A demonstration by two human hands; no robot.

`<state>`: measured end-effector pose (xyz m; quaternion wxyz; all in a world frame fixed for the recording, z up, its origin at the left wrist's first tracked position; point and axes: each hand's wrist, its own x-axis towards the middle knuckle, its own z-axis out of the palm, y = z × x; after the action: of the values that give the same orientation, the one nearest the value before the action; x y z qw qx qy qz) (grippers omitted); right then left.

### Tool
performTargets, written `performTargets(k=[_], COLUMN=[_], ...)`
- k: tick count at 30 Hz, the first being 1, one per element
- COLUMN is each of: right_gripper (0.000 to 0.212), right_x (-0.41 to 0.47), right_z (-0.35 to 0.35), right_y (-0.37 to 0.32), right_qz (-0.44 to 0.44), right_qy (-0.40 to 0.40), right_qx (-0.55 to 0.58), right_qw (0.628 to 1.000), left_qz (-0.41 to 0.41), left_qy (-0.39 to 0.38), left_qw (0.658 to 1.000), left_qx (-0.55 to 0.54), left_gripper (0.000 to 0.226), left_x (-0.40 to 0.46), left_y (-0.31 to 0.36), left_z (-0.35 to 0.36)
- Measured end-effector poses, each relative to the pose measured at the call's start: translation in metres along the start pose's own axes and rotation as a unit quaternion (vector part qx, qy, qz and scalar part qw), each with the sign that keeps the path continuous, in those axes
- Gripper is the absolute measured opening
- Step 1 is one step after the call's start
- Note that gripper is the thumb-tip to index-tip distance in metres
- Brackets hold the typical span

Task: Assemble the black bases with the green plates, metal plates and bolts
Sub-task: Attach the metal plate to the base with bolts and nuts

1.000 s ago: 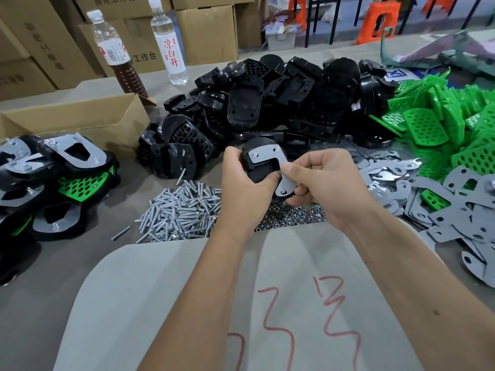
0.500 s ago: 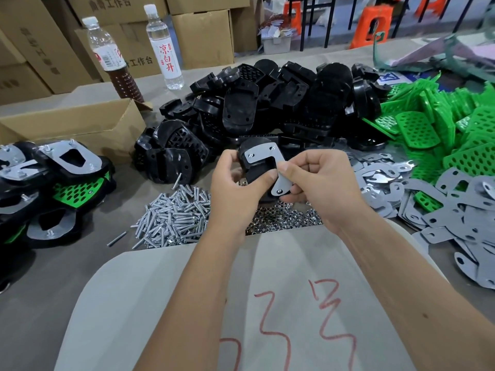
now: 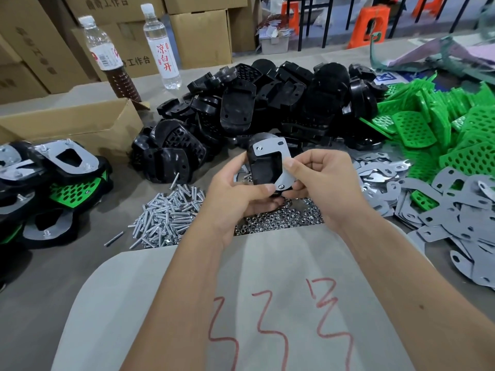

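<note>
So your left hand point(image 3: 235, 199) grips black base point(image 3: 263, 170), right hand point(image 3: 324, 183) fingers point(image 3: 290, 165) pinch metal plate point(image 3: 278, 156) on top, above nut pile point(image 3: 278, 220).

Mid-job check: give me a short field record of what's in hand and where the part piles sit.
in hand: black base with metal plate on top
left hand: grips base
right hand: pinches plate edge
bolts: loose pile, left of hands
nuts: pile under hands
black bases pile: behind hands
green plates: right
loose metal plates: right
finished units: far left
</note>
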<state>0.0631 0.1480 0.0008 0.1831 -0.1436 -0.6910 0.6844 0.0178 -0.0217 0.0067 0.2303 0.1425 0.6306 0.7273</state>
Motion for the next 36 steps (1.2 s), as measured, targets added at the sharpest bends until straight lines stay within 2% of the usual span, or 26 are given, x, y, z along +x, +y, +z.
performTargets(k=[10, 15, 20, 24, 32, 36], right_gripper=[0.019, 0.021, 0.017, 0.018, 0.021, 0.022], right_x=[-0.008, -0.009, -0.009, -0.011, -0.012, -0.012], right_z=[0.008, 0.010, 0.013, 0.013, 0.012, 0.012], right_y=[0.001, 0.001, 0.001, -0.001, -0.004, -0.003], right_qz=[-0.069, -0.058, -0.094, -0.107, -0.091, -0.090], right_qy=[0.039, 0.046, 0.026, -0.021, -0.048, -0.080], right_qx=[-0.035, -0.042, -0.045, -0.033, -0.015, -0.018], right_qw=[0.996, 0.996, 0.994, 0.993, 0.995, 0.993], left_qz=[0.031, 0.031, 0.026, 0.039, 0.076, 0.046], left_qy=[0.047, 0.032, 0.012, -0.003, 0.087, 0.079], left_qw=[0.998, 0.999, 0.999, 0.998, 0.993, 0.988], left_qx=[-0.016, -0.027, -0.044, -0.042, -0.002, -0.125], left_gripper=[0.054, 0.052, 0.048, 0.041, 0.029, 0.043], left_x=[0.002, 0.002, 0.001, 0.000, 0.003, 0.001], left_y=[-0.005, -0.005, -0.003, -0.002, 0.000, 0.006], left_z=[0.004, 0.006, 0.003, 0.004, 0.003, -0.004])
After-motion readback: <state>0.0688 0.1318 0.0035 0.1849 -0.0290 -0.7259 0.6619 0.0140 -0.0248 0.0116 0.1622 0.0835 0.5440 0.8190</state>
